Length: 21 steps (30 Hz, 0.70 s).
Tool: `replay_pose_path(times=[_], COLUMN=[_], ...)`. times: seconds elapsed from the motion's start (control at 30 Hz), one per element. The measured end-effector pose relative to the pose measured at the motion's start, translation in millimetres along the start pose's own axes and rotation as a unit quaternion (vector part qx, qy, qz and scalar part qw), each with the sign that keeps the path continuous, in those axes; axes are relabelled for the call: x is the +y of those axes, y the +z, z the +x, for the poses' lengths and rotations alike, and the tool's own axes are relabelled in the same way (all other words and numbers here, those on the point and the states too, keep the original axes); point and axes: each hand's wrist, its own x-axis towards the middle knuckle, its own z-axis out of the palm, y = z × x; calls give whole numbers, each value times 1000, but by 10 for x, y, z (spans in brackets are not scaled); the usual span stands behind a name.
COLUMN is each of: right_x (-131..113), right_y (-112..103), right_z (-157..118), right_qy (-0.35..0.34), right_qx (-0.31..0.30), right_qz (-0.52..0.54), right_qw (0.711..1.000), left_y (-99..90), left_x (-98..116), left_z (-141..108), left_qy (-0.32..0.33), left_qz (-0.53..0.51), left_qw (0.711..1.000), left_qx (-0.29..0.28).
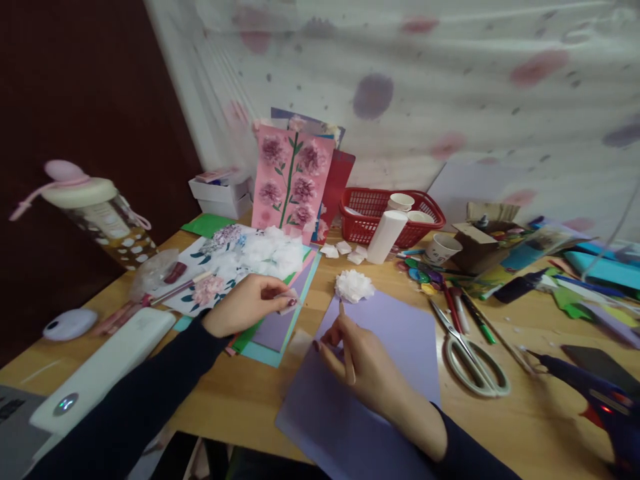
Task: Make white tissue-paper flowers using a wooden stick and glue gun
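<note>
White flower (354,285) rests at the far edge of the purple sheet (400,340), its layered head already formed; a fluffy white pile (273,248) lies farther left. Left hand (257,303) pinches a small translucent piece (289,303) between thumb and fingers, apart from the flower and not yet joined to anything. Right hand (357,353) has its fingers together on a thin stick (349,363), tip near the flower; the number of pieces left is indeterminate.

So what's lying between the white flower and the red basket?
The head view shows small white pieces and a white cylinder between the flower and basket.
</note>
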Motion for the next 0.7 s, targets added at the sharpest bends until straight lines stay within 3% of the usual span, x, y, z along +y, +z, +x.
replay_pose_path(times=[0.13,0.27,0.4,0.5,0.57,0.7], right_x=[60,241,400,471,508,565], right_y=[-202,-389,-489,-498,-472,-385], right_z=[-62,-57,-10,-14,-40,-94], right_qy=[-45,-51,-14,10,20,21], right_qx=[59,158,272,334,333,279], right_qz=[-8,109,289,350,350,327], right_qw=[997,980,918,875,875,903], left_y=[6,130,314,478,582,728], left_x=[82,205,318,353,333,245], left_z=[64,161,329,446,488,475], left_qy=[-5,-21,-65,-71,-69,-91], left_qz=[-113,-263,-351,-379,-401,-449], left_qw=[992,960,926,917,909,883], left_qx=[-47,-90,-119,-104,-89,-101])
